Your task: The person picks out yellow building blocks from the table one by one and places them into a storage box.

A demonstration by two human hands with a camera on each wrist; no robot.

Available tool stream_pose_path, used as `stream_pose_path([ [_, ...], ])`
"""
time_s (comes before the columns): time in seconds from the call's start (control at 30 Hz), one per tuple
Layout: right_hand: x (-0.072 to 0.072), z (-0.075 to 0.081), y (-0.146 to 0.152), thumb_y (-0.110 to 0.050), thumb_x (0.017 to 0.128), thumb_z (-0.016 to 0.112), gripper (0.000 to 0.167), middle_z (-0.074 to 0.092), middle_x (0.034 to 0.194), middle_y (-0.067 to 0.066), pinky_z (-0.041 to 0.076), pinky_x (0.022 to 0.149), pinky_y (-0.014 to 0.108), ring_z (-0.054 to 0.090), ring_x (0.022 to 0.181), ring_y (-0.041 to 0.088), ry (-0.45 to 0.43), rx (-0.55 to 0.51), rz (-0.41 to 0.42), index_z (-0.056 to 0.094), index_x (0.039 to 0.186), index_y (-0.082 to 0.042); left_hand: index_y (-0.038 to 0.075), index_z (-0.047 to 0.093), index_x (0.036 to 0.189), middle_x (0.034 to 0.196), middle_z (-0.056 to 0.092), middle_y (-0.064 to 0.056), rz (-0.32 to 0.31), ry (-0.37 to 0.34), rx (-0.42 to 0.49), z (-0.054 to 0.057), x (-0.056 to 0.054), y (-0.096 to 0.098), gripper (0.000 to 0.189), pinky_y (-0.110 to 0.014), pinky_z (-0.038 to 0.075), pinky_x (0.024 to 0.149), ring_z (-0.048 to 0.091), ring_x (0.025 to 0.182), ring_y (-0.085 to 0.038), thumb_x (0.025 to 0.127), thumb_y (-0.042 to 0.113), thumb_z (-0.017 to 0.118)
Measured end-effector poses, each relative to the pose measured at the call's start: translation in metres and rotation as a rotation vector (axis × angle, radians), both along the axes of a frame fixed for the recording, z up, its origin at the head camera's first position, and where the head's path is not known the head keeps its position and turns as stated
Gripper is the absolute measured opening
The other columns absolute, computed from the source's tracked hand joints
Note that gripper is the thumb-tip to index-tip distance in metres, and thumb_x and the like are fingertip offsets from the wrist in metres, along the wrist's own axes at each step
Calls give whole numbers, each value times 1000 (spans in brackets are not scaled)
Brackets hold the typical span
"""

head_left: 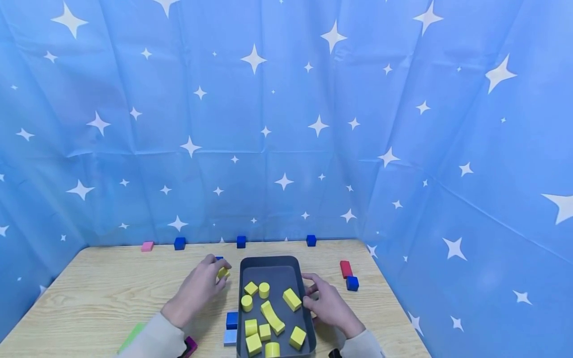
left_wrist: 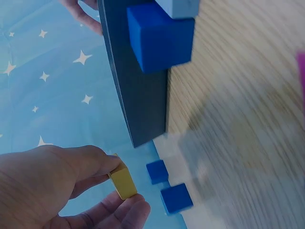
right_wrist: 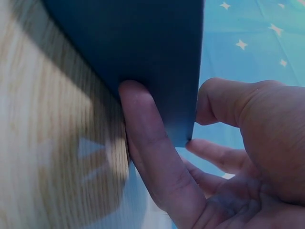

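My left hand (head_left: 197, 286) pinches a small yellow block (left_wrist: 123, 183) between thumb and fingers, left of a dark grey tray (head_left: 273, 263). In the left wrist view the block shows at the fingertips, with the tray's outer wall beyond it. My right hand (head_left: 329, 303) holds the tray's right side, its thumb at the rim and one finger (right_wrist: 143, 114) along the outer wall. Inside the tray lie several yellow blocks: cubes, short cylinders (head_left: 264, 290), a curved piece (head_left: 272, 318) and a longer block (head_left: 292, 299).
Dark blue cubes (head_left: 241, 242) stand along the table's back edge, with a pink block (head_left: 147, 246) at the left. A red block (head_left: 346, 269) and a blue cube (head_left: 352, 283) lie to the right. Blue (head_left: 232, 320) and light blue blocks (head_left: 230, 338) sit beside the tray's left wall.
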State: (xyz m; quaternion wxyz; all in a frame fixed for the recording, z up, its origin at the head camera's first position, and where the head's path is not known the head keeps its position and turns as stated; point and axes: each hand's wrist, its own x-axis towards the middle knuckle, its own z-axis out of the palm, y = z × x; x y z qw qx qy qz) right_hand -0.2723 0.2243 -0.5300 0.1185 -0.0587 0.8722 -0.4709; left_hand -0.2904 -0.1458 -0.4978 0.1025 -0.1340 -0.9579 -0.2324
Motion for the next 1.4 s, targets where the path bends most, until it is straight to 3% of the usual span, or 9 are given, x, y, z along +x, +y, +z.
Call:
stream_pose_path([
  [0.13,0,1,0,-7,105,74,74,72,128,18,72,65,43,79,98,26,-1,0,-1,49,175,-10,13,85,123,117,74,-14,-24,20,7,0,0,9,24,-36,66,77,67,87,-16,100,7,90],
  [0.37,-1,0,1,-7,105,74,74,71,129,18,73,65,44,79,99,26,-9,-4,-4,49,175,-12,11,86,123,108,70,-7,-67,36,18,1,1,25,22,-27,55,67,57,80,-11,101,7,90],
  [0.8,0,0,0,-6,105,73,73,72,129,19,73,65,44,79,98,26,-16,-15,-5,50,175,-11,10,86,123,111,70,-7,-141,44,48,-5,-7,46,24,-27,57,70,57,86,-12,101,1,89],
  [1.4,0,0,1,-7,107,73,72,72,129,18,72,65,44,79,97,26,-17,-16,-5,50,175,-13,7,84,127,114,71,-10,-134,77,8,-12,-15,56,27,-28,60,69,60,89,-15,102,7,91],
])
